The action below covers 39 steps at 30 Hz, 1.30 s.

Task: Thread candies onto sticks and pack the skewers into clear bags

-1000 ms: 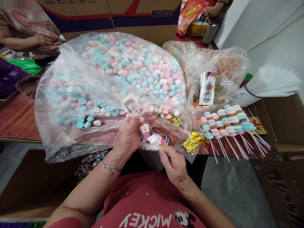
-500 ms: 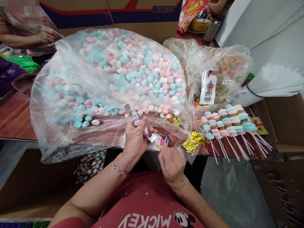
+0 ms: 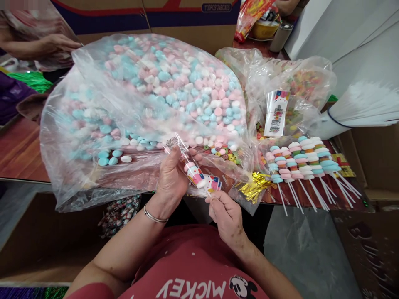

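My left hand point(image 3: 173, 176) is closed round a clear printed wrapper point(image 3: 192, 169) with pink, blue and white candies inside. The thumb lies on its upper part. My right hand point(image 3: 226, 216) pinches the white stick point(image 3: 207, 192) that comes out of the wrapper's lower end. Beneath them, at the table edge, lie more printed wrappers point(image 3: 214, 182). Gold twist ties point(image 3: 254, 187) sit on a small clear bag to the right. Beyond my hands a large clear bag point(image 3: 174, 91) is full of pink, blue and white candies.
Candy skewers point(image 3: 301, 160) lie in a row at the right, near a bundle of white sticks point(image 3: 368, 106). A wrapper stack point(image 3: 276, 114) rests on a bag of gummy rings point(image 3: 305, 81). Open carton point(image 3: 40, 241) at lower left. Another person's hand point(image 3: 59, 43) is at upper left.
The wrapper in my left hand now shows full length with the candies inside it. My left hand has shifted slightly left, and the stick at my right fingertips has come into view.
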Motion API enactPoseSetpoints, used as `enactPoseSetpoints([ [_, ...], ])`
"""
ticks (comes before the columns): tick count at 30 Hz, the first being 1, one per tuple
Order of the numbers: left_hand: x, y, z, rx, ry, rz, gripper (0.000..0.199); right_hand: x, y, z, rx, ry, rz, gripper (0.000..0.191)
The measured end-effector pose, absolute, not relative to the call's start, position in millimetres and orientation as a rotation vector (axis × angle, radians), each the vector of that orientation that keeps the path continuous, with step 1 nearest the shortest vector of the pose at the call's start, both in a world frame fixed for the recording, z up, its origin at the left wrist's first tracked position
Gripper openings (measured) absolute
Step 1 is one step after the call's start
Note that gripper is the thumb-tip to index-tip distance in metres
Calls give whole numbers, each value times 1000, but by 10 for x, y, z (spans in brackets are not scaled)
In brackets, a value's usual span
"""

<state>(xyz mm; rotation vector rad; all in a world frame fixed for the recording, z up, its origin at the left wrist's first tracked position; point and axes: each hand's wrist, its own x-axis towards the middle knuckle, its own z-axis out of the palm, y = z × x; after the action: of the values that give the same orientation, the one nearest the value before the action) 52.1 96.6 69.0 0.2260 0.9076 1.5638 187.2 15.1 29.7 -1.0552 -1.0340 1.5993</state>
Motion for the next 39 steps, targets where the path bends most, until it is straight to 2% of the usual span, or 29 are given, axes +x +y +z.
enactPoseSetpoints([
  [7,644,955,747,261,824,1559,39,1816,145,320,-1175,-1151,1514,28],
  [14,923,716,681,362,761,1470,40,1853,255,276,-1359,-1583,986,23],
  [27,838,765,760,402,738,1578,45,1816,257,364,-1242,-1605,899,17],
  [35,822,735,659,504,829,1629,37,1817,329,388,-1202,-1435,1092,26],
  [39,881,655,561,522,909,1611,31,1787,390,442,-1191,-1597,1023,30],
])
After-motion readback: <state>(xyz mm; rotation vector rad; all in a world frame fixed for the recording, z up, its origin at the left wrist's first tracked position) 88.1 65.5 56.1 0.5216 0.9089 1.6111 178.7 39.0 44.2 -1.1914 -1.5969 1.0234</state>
